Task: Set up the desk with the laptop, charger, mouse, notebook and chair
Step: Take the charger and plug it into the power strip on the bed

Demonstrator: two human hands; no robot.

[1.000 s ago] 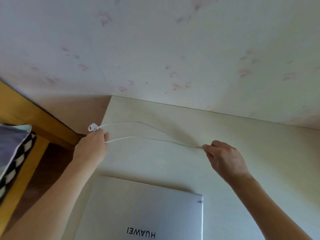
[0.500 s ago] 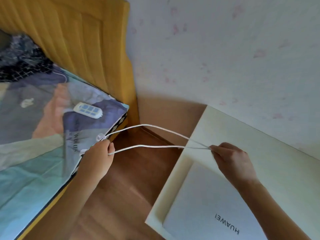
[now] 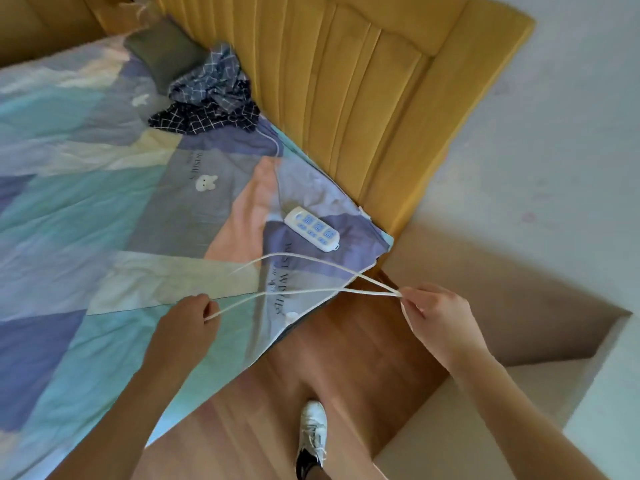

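A white charger cable (image 3: 304, 291) stretches in a doubled loop between both hands, its two strands crossing near my right hand. My left hand (image 3: 185, 327) is closed around one end over the bed's edge; the charger plug is hidden inside the fist. My right hand (image 3: 438, 315) pinches the cable above the wooden floor. A white power strip (image 3: 312, 229) with blue sockets lies on the bedspread, just beyond the cable. The cream desk (image 3: 606, 386) shows only as a corner at the right edge. The laptop is out of view.
A bed with a patchwork bedspread (image 3: 104, 220) fills the left. A mustard padded headboard (image 3: 363, 98) stands behind it, with dark checked cloth (image 3: 211, 102) piled near it. A white shoe (image 3: 312, 433) stands on the wooden floor (image 3: 277, 393) between bed and desk.
The view has swung left from the desk and laptop toward the bed. Both hands kept hold of the cable and moved over the bed's edge, closer to the power strip.
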